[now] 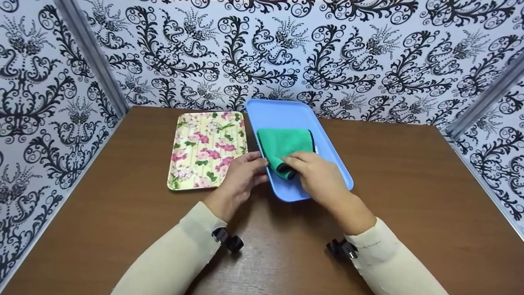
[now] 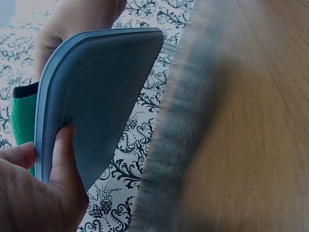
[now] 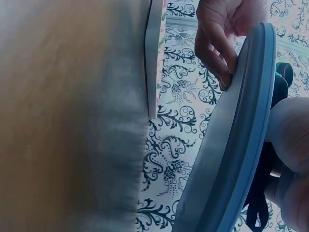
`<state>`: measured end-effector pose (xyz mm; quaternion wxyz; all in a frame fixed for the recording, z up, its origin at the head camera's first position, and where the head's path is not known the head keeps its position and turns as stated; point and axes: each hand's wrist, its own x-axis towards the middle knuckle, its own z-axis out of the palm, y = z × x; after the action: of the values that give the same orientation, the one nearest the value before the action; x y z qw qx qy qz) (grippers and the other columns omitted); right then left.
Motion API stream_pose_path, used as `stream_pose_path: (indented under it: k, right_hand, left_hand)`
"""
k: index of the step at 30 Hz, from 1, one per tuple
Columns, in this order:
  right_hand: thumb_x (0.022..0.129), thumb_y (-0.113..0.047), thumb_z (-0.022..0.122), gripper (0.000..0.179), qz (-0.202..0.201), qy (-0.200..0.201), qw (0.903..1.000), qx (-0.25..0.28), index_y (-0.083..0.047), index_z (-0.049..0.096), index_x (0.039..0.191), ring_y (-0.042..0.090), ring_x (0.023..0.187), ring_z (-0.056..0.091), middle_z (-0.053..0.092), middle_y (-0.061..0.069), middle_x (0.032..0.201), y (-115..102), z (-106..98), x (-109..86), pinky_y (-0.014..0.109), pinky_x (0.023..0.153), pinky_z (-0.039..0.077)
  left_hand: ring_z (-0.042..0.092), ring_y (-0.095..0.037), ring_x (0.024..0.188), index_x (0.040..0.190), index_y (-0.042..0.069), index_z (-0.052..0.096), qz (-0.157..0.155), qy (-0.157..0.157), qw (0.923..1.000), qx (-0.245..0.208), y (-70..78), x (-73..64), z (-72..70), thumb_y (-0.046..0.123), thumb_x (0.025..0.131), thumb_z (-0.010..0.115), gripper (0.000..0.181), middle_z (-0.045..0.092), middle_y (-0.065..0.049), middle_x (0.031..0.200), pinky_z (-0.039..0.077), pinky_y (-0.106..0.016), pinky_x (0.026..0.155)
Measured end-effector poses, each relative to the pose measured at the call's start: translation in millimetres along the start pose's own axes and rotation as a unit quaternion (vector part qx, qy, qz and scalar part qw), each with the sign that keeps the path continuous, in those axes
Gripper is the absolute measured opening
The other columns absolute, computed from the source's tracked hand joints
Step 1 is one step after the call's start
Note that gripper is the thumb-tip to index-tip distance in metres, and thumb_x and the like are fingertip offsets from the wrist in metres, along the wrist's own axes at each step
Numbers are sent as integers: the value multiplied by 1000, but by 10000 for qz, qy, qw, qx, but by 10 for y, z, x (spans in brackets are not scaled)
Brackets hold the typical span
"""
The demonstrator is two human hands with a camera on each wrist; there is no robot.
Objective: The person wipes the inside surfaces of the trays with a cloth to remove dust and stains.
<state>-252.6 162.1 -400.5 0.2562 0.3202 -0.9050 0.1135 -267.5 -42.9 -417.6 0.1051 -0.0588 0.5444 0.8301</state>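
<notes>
My left hand (image 1: 241, 174) grips the left rim of a light blue tray (image 1: 280, 112), thumb on one side of the edge and fingers on the other. In the left wrist view the underside of the tray (image 2: 104, 87) shows, raised off the table and tilted. A folded green cloth (image 1: 286, 141) with black edging lies against the tray's inner face. With its fingers, my right hand (image 1: 321, 176) holds the cloth's near, bunched edge. The right wrist view shows dark edging and a loop hanging beside those fingers, while the tray (image 3: 227, 154) hides much of the cloth.
A floral tray (image 1: 204, 151), cream with pink flowers, lies flat on the brown wooden table (image 1: 409, 184) left of the blue tray. Patterned black-and-white walls (image 1: 278, 53) close off the back and both sides.
</notes>
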Motion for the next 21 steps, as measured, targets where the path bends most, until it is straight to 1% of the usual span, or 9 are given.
stream_pose_path:
  k: [4, 9, 14, 17, 21]
  right_hand:
    - [90, 7, 65, 43, -23, -144, 9999, -61, -18, 76, 124, 25, 115, 70, 75, 3, 118, 19, -12, 63, 43, 92, 61]
    - [91, 5, 66, 42, 184, -444, 9988, -75, -18, 75, 125, 28, 117, 68, 73, 5, 121, 37, -22, 143, 46, 94, 60]
    - [92, 5, 64, 42, 376, -637, 9973, -37, -17, 75, 126, 29, 118, 68, 73, 5, 124, 80, -16, 208, 47, 96, 59]
    - [92, 5, 62, 41, 446, -641, 9969, 17, -16, 75, 125, 30, 118, 68, 73, 6, 124, 121, -14, 236, 47, 98, 58]
    - [93, 5, 61, 40, 479, -510, 9975, 33, -15, 76, 124, 30, 118, 68, 73, 8, 123, 190, -3, 251, 47, 98, 58]
  left_hand:
    - [68, -15, 81, 131, -6, 59, -8, -9, 10000, 29, -4, -8, 10, 0, 97, 61, 35, 67, -6, 92, 60, -26, 65]
    - [69, -16, 83, 131, -5, 59, -94, -45, 9999, 5, -6, -15, 18, 1, 97, 63, 35, 68, -6, 93, 61, -27, 68]
    - [72, -17, 86, 130, -6, 60, -88, -119, 9999, -27, -8, -6, 6, 2, 97, 65, 35, 70, -7, 96, 63, -31, 73]
    - [73, -18, 88, 131, -6, 60, -79, -125, 9999, -39, -1, -3, -5, 3, 97, 67, 36, 72, -9, 99, 64, -33, 76]
    - [73, -18, 89, 132, -5, 61, -66, -92, 9999, -34, 16, -5, -17, 3, 97, 67, 37, 73, -11, 102, 64, -33, 77]
